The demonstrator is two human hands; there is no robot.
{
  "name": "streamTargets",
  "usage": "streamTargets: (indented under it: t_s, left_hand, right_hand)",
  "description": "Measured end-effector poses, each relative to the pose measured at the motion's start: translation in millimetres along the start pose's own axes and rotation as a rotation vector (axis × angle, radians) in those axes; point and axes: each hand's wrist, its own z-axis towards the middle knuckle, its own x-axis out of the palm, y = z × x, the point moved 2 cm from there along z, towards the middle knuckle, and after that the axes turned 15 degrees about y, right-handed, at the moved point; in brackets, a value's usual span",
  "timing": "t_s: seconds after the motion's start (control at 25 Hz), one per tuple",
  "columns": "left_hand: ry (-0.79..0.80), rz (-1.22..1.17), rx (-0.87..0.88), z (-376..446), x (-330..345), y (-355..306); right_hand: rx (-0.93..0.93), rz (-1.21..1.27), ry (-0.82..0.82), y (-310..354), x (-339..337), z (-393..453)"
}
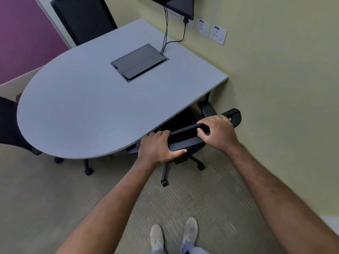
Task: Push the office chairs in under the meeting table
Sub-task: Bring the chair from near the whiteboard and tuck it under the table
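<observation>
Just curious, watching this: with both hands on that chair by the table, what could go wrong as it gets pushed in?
The left hand grips the chair back right beside the table edge, so its fingers might get pinched there. The armrest near the wall sits close to the table's underside and may catch. The wheels could drag on the carpet.

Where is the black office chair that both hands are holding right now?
In the head view, the black office chair sits at the grey meeting table's near right edge by the yellow wall, its seat already under the tabletop.
</observation>
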Motion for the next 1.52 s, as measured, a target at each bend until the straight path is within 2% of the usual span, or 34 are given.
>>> streamTargets:
  t_s: [0.28,0.52,1.52]
  left_hand:
    - [0.001,-0.030,-0.078,54.8,-12.0,18.6]
    - [-0.011,-0.072,-0.121,90.0,-18.1,1.1]
    - [0.018,-0.096,-0.229,141.7,-24.7,-28.9]
  right_hand:
    - [-0.002,0.003,0.006,-12.7,-1.8,77.4]
    - [-0.005,0.005,0.045,-40.0,-12.7,122.0]
    - [-0.068,-0.016,0.142,-80.6,-33.1,174.2]
